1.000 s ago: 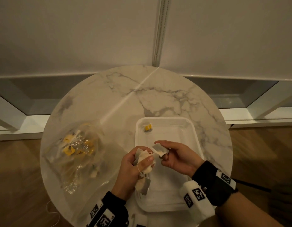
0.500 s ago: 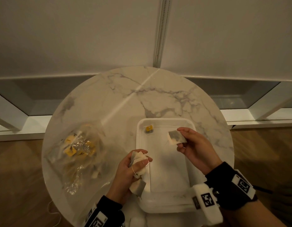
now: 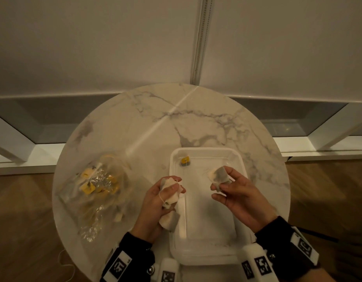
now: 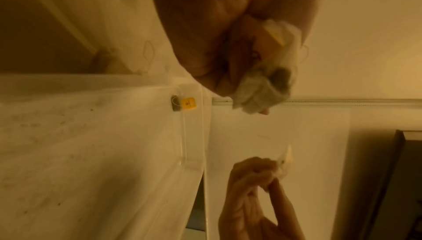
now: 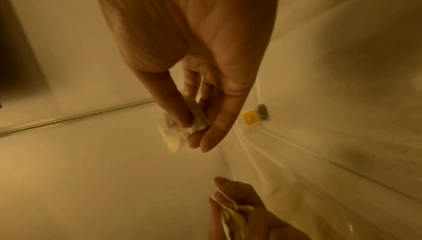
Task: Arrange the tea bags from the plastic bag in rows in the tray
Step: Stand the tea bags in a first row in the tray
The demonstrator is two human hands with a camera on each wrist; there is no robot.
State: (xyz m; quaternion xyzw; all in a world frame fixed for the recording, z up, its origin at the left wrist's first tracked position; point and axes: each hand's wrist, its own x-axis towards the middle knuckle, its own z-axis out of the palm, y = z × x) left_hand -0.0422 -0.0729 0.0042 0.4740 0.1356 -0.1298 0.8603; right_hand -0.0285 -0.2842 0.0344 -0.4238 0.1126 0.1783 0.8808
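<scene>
Head view: right hand pinches one tea bag over the tray; earlier it was beside the left hand, which clutches a bundle. Left wrist view: strings dangle beneath that clutch, so tangling could drag bags out. Right wrist view: placed tea bag lies beyond the fingertips.

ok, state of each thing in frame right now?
tray: on the table, one tea bag laid in its far left corner
plastic bag: on the table, tea bags inside
left hand: grips a bunch of tea bags
right hand: pinches one tea bag above the tray
</scene>
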